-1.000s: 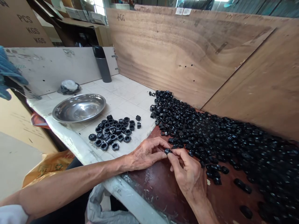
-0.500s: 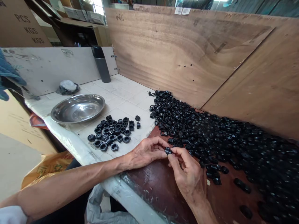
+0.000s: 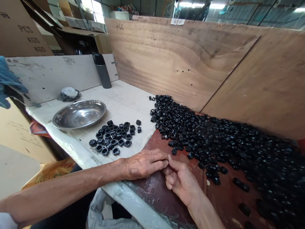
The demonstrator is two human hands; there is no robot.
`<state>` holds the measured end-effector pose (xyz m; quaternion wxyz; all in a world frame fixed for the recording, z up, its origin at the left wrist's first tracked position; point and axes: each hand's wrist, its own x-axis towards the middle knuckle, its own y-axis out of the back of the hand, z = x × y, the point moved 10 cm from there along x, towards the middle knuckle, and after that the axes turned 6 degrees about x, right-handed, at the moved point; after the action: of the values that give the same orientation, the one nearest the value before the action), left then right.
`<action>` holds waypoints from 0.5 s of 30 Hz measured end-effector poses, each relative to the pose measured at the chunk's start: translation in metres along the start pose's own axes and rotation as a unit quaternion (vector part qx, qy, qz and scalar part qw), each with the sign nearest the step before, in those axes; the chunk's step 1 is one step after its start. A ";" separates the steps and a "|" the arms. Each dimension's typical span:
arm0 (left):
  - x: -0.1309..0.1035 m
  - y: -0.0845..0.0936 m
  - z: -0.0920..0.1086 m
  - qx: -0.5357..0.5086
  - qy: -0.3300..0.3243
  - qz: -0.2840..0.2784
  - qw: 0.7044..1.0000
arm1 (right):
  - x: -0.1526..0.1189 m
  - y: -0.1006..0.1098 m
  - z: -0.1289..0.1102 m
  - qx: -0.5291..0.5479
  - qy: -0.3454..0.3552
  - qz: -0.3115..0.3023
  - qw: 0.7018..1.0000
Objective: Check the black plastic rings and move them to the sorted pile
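Note:
My left hand (image 3: 145,163) reaches in low over the dark red board, palm down, its fingers bent and pressed together. Its fingertips meet those of my right hand (image 3: 179,178), which is turned with its curled fingers showing and the thumb pinched in. Whatever lies between the fingertips is hidden. Just beyond them spreads a big heap of small black plastic parts (image 3: 205,133), shiny and ring-like. To the left, a smaller group of the same black parts (image 3: 114,136) lies loose on the white tiled tabletop (image 3: 128,111).
A shallow steel bowl (image 3: 79,114) stands on the tiles at left. Behind it are a bag-wrapped white object (image 3: 69,93) and a dark grey bottle (image 3: 102,71). A plywood panel (image 3: 176,57) walls off the back. The table's front edge (image 3: 140,203) is wrapped in plastic.
The black plastic part seen between my fingertips is now out of sight. My right hand has rolled over, and my left fingers have closed down. The view has tilted up slightly.

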<state>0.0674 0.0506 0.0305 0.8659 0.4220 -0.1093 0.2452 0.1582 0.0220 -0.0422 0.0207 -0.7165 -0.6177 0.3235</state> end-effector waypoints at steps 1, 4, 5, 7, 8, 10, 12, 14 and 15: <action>0.000 0.003 -0.003 -0.018 0.024 0.013 0.999 | -0.001 0.001 -0.001 -0.024 0.010 0.003 1.000; -0.006 0.014 -0.021 -0.133 0.137 0.083 0.978 | -0.005 0.001 -0.024 -0.170 0.134 0.020 0.976; -0.009 0.013 -0.028 -0.186 0.177 0.098 0.962 | -0.009 -0.001 -0.033 -0.227 0.185 0.023 0.956; -0.015 0.007 -0.038 -0.251 0.232 0.107 0.934 | -0.014 -0.009 -0.041 -0.317 0.244 0.020 0.916; -0.016 0.007 -0.037 -0.241 0.231 0.109 0.936 | -0.015 -0.010 -0.042 -0.337 0.254 0.024 0.906; -0.015 0.012 -0.026 -0.144 0.171 0.116 0.968 | -0.014 -0.008 -0.037 -0.318 0.234 0.034 0.918; -0.014 0.015 -0.007 -0.025 0.085 0.115 0.989 | -0.008 -0.004 -0.024 -0.238 0.176 0.037 0.954; -0.016 0.016 0.004 0.047 0.028 0.099 0.994 | -0.004 -0.004 -0.012 -0.178 0.124 0.024 0.976; -0.018 0.017 0.005 0.067 0.021 0.083 0.994 | -0.003 -0.004 -0.011 -0.182 0.118 0.024 0.976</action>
<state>0.0433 0.0501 0.0383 0.8147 0.4632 -0.1090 0.3313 0.1602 0.0244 -0.0311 -0.0446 -0.7558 -0.6423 0.1194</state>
